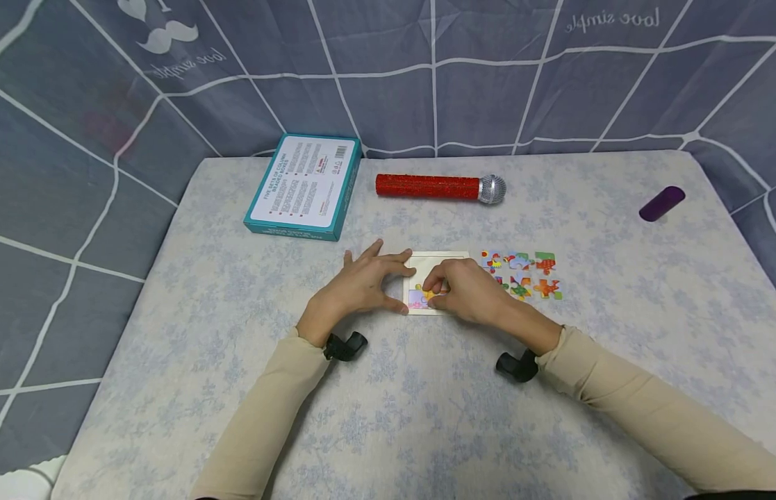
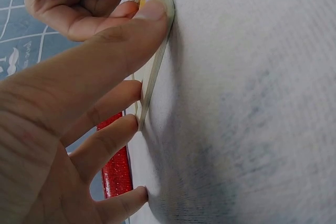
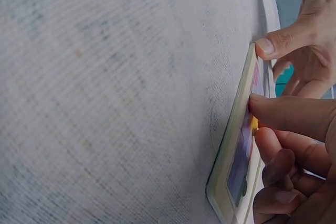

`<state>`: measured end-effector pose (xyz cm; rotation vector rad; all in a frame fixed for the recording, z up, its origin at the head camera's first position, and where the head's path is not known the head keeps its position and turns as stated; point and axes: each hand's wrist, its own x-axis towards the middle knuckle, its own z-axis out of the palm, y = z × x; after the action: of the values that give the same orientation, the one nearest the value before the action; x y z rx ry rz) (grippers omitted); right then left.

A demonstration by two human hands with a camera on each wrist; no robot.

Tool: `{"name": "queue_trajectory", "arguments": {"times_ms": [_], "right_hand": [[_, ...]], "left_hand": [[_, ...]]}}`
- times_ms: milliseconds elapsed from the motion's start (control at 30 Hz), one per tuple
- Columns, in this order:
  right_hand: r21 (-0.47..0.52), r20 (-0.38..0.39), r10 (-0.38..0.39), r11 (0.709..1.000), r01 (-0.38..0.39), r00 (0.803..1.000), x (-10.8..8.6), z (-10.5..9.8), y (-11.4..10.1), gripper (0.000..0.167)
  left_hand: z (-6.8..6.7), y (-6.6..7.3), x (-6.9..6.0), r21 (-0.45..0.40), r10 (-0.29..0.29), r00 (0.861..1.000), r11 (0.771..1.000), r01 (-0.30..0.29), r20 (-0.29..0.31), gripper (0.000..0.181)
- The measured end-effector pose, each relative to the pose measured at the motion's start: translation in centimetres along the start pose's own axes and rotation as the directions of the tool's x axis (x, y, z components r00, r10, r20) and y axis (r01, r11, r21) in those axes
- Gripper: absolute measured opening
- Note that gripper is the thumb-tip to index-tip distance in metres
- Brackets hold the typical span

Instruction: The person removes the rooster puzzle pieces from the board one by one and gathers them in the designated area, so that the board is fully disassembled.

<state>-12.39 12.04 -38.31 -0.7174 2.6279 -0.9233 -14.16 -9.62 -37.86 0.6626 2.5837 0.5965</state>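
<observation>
A small white puzzle tray (image 1: 406, 278) lies flat on the table, with lilac and yellow pieces (image 1: 417, 299) in its lower part. My left hand (image 1: 362, 281) is spread at the tray's left side; in the left wrist view its thumb and two fingers touch the rim (image 2: 151, 80). My right hand (image 1: 475, 295) reaches over the tray, and in the right wrist view its thumb and index finger pinch a partly hidden yellow piece (image 3: 254, 123) low in the tray. Several loose colourful pieces (image 1: 546, 262) lie in two rows to the right, some partly covered by my right hand.
A teal-edged box (image 1: 303, 182) lies at the back left. Right of it is a red microphone (image 1: 428, 186), and a purple cylinder (image 1: 662, 203) lies at the far right. Patterned cloth (image 1: 388, 104) hangs behind the table.
</observation>
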Motion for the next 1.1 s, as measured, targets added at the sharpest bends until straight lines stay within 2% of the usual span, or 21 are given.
{"name": "queue_trajectory", "arguments": {"times_ms": [200,767,1000,1100], "right_hand": [[0.033,-0.001,0.015,0.999,-0.015,1.000,0.1,-0.2,-0.2,0.015],[0.114,0.056,0.073,0.990,-0.079,0.996,1.1,-0.6,-0.2,0.013],[0.122,0.074,0.057,0.990,-0.066,0.996,1.0,-0.7,-0.2,0.011],[0.161,0.071,0.052,0.985,-0.063,0.996,0.8,-0.7,0.0,0.009]], "left_hand": [[0.0,0.0,0.0,-0.007,-0.003,1.000,1.000,0.003,0.001,0.069],[-0.1,0.1,-0.2,-0.013,-0.006,1.000,1.000,0.006,-0.002,0.069],[0.0,0.1,-0.1,-0.015,-0.006,1.000,1.000,0.006,-0.001,0.069],[0.0,0.1,-0.1,-0.007,-0.004,1.000,1.000,0.004,-0.003,0.070]]}}
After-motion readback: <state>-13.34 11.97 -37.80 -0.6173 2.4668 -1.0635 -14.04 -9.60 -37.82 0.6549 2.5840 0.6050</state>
